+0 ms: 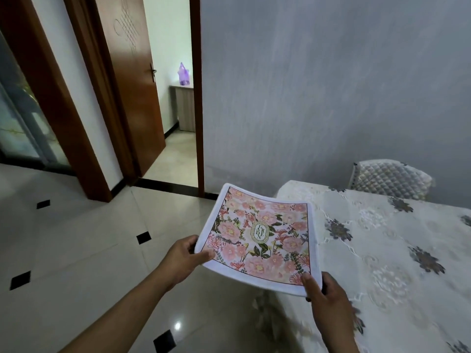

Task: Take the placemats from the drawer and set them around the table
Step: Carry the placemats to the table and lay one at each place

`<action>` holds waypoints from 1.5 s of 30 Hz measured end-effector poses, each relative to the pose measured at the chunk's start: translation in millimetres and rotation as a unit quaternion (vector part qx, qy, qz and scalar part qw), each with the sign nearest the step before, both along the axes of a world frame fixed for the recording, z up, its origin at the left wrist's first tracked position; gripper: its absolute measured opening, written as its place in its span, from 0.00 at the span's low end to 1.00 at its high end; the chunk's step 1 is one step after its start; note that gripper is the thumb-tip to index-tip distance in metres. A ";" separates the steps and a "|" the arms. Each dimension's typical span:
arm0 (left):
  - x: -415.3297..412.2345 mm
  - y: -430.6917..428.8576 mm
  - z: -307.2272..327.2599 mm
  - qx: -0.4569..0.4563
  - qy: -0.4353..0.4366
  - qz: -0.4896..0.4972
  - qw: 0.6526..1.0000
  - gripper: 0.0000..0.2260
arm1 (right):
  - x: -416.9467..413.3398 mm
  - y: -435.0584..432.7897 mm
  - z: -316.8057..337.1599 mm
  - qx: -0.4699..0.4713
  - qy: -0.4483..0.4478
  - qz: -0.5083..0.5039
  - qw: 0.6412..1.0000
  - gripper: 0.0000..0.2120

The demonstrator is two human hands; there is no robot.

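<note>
Placemat carried to the table, not yet laid down.

The left hand (184, 256) pinched the near left corner of the floral placemat (260, 238), thumb on top; the right hand (328, 299) clamped its near right corner, so the mat hung in the air just beside the table (382, 250), its far edge drooping over the table's corner. No mat lay on the visible tablecloth, so the setting looked barely begun; the drawer was out of view.

text: "GARDEN" | on: oval gold-rimmed emblem at the middle of the floral placemat (258, 231) you hold | place: lower centre of frame | layout: green letters stacked in pairs, GA / RD / EN | other readable text: none
</note>
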State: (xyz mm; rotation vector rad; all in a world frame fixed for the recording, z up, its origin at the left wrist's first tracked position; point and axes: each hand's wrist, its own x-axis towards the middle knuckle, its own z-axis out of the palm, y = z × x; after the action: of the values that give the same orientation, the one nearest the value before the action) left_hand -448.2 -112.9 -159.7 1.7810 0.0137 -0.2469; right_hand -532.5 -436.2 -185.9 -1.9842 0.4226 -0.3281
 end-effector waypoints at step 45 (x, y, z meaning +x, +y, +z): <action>561.9 -378.9 -151.4 0.233 -0.061 -0.636 0.734 0.04 | 325.3 -21.4 -157.2 0.165 0.154 -0.623 0.749 0.19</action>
State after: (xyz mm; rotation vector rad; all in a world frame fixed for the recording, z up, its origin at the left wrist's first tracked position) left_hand 113.8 -491.9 -311.1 2.0151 -1.3944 -1.1858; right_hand -207.2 -457.6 -343.0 -1.1190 1.8855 -0.6737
